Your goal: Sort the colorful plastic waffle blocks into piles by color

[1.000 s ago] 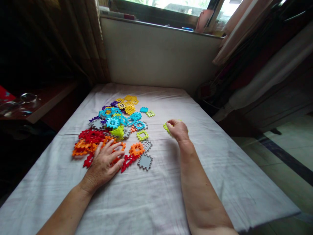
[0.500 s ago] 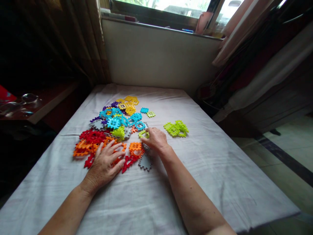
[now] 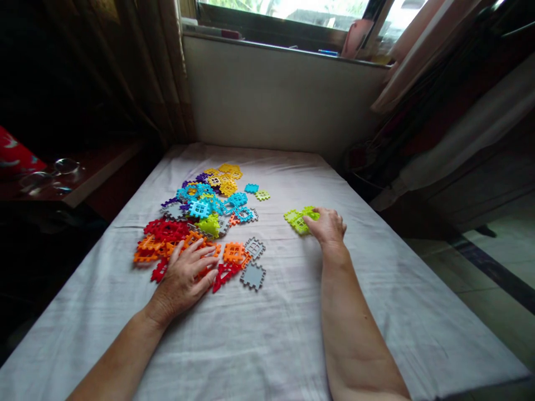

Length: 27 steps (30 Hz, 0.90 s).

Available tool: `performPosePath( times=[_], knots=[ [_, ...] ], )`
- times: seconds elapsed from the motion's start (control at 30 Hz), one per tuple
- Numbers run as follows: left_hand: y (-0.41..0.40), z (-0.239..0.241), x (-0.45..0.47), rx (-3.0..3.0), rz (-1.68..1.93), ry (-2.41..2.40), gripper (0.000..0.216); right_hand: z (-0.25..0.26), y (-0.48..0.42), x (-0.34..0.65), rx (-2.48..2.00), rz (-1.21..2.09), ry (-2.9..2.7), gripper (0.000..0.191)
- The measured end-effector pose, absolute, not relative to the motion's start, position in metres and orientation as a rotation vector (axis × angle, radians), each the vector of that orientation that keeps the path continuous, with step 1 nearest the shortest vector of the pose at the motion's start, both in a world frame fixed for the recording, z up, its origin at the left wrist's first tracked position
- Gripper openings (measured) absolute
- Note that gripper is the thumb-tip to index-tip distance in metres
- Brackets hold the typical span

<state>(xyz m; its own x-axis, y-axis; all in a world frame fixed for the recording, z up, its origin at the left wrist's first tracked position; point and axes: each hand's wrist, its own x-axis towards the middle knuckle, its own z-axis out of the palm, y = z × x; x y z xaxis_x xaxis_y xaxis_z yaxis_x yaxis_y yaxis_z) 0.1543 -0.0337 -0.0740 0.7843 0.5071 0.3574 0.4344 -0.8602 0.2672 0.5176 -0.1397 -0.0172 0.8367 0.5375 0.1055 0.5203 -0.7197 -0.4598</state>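
My left hand (image 3: 189, 275) lies palm down with its fingers stretched over the orange interlocking tiles (image 3: 149, 249). Red tiles (image 3: 167, 229) show just beyond it, and red triangular pieces (image 3: 228, 273) by the thumb. On the right, my right hand (image 3: 329, 225) is closed at the edge of a small lime-green pile of interlocking tiles (image 3: 298, 220). It pinches a lime-green tile, mostly hidden behind the fingers. Two grey tiles, a windowed one (image 3: 254, 248) and a solid one (image 3: 253, 276), lie between the hands.
Blue tiles (image 3: 199, 209), yellow tiles (image 3: 228, 181) and purple tiles (image 3: 202, 177) spread toward the back left of the cloth-covered table (image 3: 288, 334). A pale green tile (image 3: 263, 195) lies apart. Eyeglasses (image 3: 67, 166) rest on a dark side surface at left.
My right hand has moved right from the mixed heap to the lime-green pile, carrying a lime-green tile. The grey tiles it covered now show. My left hand stays on the orange tiles.
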Motion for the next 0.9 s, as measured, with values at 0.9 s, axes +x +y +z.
performPosePath(
  times=[0.9],
  knots=[
    [-0.037, -0.056, 0.154, 2.702, 0.812, 0.889, 0.027, -0.026, -0.051, 0.341, -1.962, 0.043, -1.685, 0.015]
  ],
)
